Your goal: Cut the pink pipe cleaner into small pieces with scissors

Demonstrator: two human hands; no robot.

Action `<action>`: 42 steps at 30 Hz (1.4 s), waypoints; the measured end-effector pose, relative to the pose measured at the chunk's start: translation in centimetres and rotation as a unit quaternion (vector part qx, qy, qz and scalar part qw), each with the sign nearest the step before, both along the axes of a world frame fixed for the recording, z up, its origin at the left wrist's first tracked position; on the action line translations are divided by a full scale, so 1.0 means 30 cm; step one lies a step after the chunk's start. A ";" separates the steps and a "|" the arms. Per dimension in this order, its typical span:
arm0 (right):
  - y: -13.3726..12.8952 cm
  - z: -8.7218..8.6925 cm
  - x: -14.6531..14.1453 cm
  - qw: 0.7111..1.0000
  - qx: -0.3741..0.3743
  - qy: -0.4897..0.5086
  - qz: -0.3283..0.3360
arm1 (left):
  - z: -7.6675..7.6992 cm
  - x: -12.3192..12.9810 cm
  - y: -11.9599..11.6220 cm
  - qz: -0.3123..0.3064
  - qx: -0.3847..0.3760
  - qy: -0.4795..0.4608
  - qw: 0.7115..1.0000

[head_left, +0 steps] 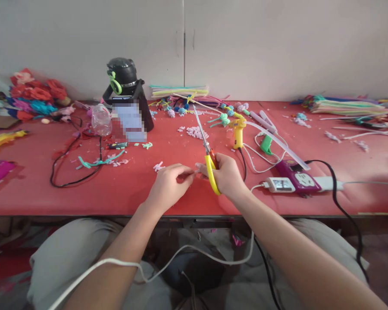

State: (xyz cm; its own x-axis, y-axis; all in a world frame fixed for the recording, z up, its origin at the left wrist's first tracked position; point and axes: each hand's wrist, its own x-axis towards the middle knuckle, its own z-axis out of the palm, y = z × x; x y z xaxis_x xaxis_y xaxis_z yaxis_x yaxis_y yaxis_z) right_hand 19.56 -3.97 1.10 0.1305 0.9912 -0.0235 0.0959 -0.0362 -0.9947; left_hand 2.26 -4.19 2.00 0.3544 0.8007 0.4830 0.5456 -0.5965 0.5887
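Note:
My right hand (228,174) is closed round a pair of scissors (212,177) with yellow handles, their blades pointing up and away over the red tabletop (168,150). My left hand (171,185) pinches thumb against fingers close to the table's front edge. Between the fingertips of both hands shows a small pale bit, too small to name. Just beyond my left hand lies a little pale fuzzy piece (158,166). Past the scissor tips is a heap of short pale lilac pieces (196,132).
A phone (129,120) leans on a black bottle (145,107). Right of the scissors stand a yellow glue gun (238,134) with a long glue stick (274,144) and a purple power strip (305,183). Pipe cleaners (179,91) lie behind. A white cable (194,249) hangs across my lap.

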 end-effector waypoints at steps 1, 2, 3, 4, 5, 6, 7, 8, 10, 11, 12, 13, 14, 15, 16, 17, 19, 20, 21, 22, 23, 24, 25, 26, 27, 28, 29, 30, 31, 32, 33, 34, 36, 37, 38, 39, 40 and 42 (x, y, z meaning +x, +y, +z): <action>0.000 -0.003 0.000 1.000 0.002 -0.001 0.000 | 0.000 0.000 0.000 -0.001 0.002 0.002 1.000; 0.001 -0.004 0.000 1.000 0.004 -0.004 0.001 | 0.000 0.000 0.001 -0.002 0.004 0.003 1.000; 0.000 -0.006 0.000 1.000 0.005 -0.008 0.000 | 0.000 -0.001 0.002 -0.005 0.005 0.003 1.000; 0.000 -0.006 0.001 1.000 0.006 -0.014 -0.001 | -0.001 -0.002 0.003 -0.009 0.007 0.003 1.000; 0.000 -0.007 0.001 1.000 0.005 -0.020 -0.002 | -0.002 -0.002 0.004 -0.013 0.008 0.003 1.000; -0.001 -0.008 0.001 1.000 0.004 -0.025 -0.002 | -0.003 -0.002 0.005 -0.018 0.009 0.003 1.000; -0.001 -0.009 0.001 1.000 0.003 -0.030 -0.002 | -0.004 -0.003 0.005 -0.022 0.010 0.001 1.000; -0.001 -0.010 0.001 0.999 0.003 -0.032 0.000 | -0.004 -0.002 0.006 -0.027 0.011 -0.002 1.000; -0.003 -0.012 -0.001 0.999 0.007 -0.034 0.007 | -0.003 -0.001 0.005 -0.036 0.011 -0.010 0.999; -0.004 -0.013 -0.002 0.999 0.008 -0.037 0.011 | -0.001 -0.001 0.004 -0.040 0.009 -0.014 0.999; -0.007 -0.013 -0.003 0.999 0.009 -0.045 0.017 | 0.000 -0.002 0.004 -0.043 0.005 -0.017 0.999; -0.010 -0.011 -0.003 0.998 0.009 -0.059 0.021 | 0.001 -0.004 0.004 -0.046 -0.001 -0.019 0.999; -0.014 -0.008 -0.001 0.997 0.008 -0.078 0.024 | 0.001 -0.008 0.004 -0.044 -0.011 -0.020 0.999; -0.019 -0.004 0.002 0.994 0.008 -0.101 0.027 | 0.000 -0.014 0.006 -0.040 -0.021 -0.020 0.999; -0.024 0.002 0.007 0.992 0.009 -0.125 0.029 | -0.003 -0.022 0.008 -0.030 -0.033 -0.020 0.999; -0.030 0.009 0.014 0.989 0.010 -0.146 0.031 | -0.006 -0.033 0.010 -0.017 -0.046 -0.020 0.999; -0.044 0.024 0.036 0.982 0.007 -0.183 0.038 | -0.016 -0.059 0.016 0.012 -0.076 -0.024 0.997; -0.051 0.031 0.050 0.978 0.004 -0.203 0.042 | -0.021 -0.073 0.019 0.022 -0.092 -0.030 0.995; -0.058 0.036 0.065 0.973 0.005 -0.228 0.041 | -0.026 -0.086 0.022 0.028 -0.110 -0.038 0.993; -0.065 0.039 0.082 0.965 0.006 -0.260 0.037 | -0.030 -0.098 0.025 0.033 -0.128 -0.047 0.990; -0.071 0.039 0.099 0.956 0.004 -0.289 0.042 | -0.033 -0.109 0.028 0.036 -0.145 -0.056 0.987; -0.076 0.037 0.117 0.947 -0.001 -0.316 0.051 | -0.036 -0.117 0.033 0.037 -0.161 -0.061 0.984; -0.081 0.032 0.133 0.938 -0.008 -0.342 0.060 | -0.038 -0.122 0.039 0.038 -0.173 -0.067 0.982; -0.085 0.026 0.149 0.929 -0.010 -0.366 0.062 | -0.041 -0.126 0.046 0.036 -0.184 -0.073 0.979; -0.088 0.018 0.164 0.918 -0.014 -0.390 0.065 | -0.044 -0.128 0.054 0.030 -0.194 -0.081 0.977; -0.091 0.011 0.176 0.909 -0.013 -0.411 0.066 | -0.048 -0.129 0.063 0.022 -0.203 -0.094 0.974; -0.094 0.003 0.187 0.902 -0.018 -0.426 0.072 | -0.053 -0.129 0.071 0.012 -0.213 -0.109 0.971; -0.096 -0.003 0.196 0.895 -0.022 -0.438 0.078 | -0.056 -0.128 0.078 0.003 -0.223 -0.124 0.967; -0.097 -0.008 0.202 0.890 -0.022 -0.447 0.085 | -0.060 -0.128 0.083 -0.005 -0.233 -0.136 0.963; -0.099 -0.012 0.207 0.886 -0.021 -0.454 0.092 | -0.062 -0.127 0.086 -0.012 -0.242 -0.144 0.960; -0.100 -0.015 0.209 0.883 -0.017 -0.459 0.097 | -0.062 -0.126 0.087 -0.018 -0.248 -0.146 0.957; -0.100 -0.016 0.210 0.880 -0.012 -0.463 0.102 | -0.060 -0.125 0.086 -0.024 -0.254 -0.145 0.956; -0.099 -0.015 0.209 0.879 -0.009 -0.466 0.105 | -0.054 -0.124 0.082 -0.033 -0.265 -0.140 0.954; -0.098 -0.015 0.208 0.878 -0.010 -0.467 0.105 | -0.050 -0.123 0.080 -0.035 -0.270 -0.139 0.952; -0.097 -0.014 0.207 0.878 -0.013 -0.468 0.103 | -0.046 -0.122 0.079 -0.035 -0.276 -0.140 0.950; -0.095 -0.014 0.206 0.877 -0.017 -0.470 0.102 | -0.043 -0.121 0.077 -0.035 -0.280 -0.142 0.949; -0.094 -0.014 0.206 0.876 -0.021 -0.472 0.102 | -0.040 -0.120 0.077 -0.033 -0.280 -0.143 0.949; -0.091 -0.016 0.207 0.874 -0.022 -0.475 0.101 | -0.038 -0.119 0.075 -0.030 -0.271 -0.140 0.952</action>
State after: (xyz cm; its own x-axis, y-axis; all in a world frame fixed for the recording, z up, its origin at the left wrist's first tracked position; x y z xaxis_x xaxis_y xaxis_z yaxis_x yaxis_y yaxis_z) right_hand 25.77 -6.71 0.62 -0.0650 0.9972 -0.0379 0.8865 0.0402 -0.4610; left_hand -1.31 -1.95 0.87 0.3250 0.9417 0.0874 0.2975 -0.1895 0.9357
